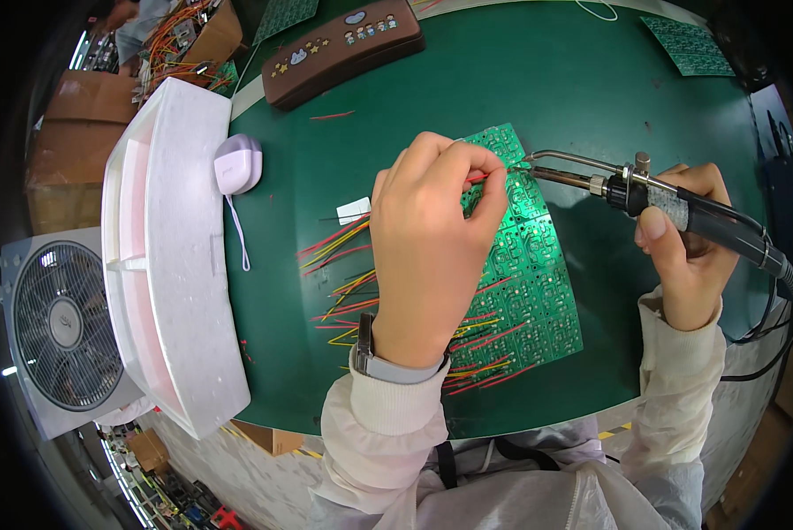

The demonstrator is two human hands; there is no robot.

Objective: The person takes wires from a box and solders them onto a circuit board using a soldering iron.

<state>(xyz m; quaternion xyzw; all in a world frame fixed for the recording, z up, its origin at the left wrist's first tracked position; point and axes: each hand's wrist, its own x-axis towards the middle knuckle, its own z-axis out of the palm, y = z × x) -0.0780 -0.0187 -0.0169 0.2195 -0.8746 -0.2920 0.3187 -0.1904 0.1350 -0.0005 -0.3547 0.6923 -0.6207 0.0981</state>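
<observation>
My left hand (432,238) is closed in a pinch on a thin red wire (478,179), over the upper part of a green circuit board panel (538,265). Fingers of my right hand (692,256) wrap round the handle of a soldering iron (622,190). A curved metal feed tube (582,159) runs along the iron, and both tips meet close to the board and the red wire's end. Whether they touch is too small to tell. Red, yellow and black wires (348,247) stick out from the board's left side, partly hidden behind my left hand and wrist.
On the green table (326,159) lie a brown case (343,57), a lilac earbud case (237,165) with a strap, and a white tag (354,210). A white foam box (184,238) lines the left edge, beside a fan (65,322). The iron's black cable (789,305) hangs at right.
</observation>
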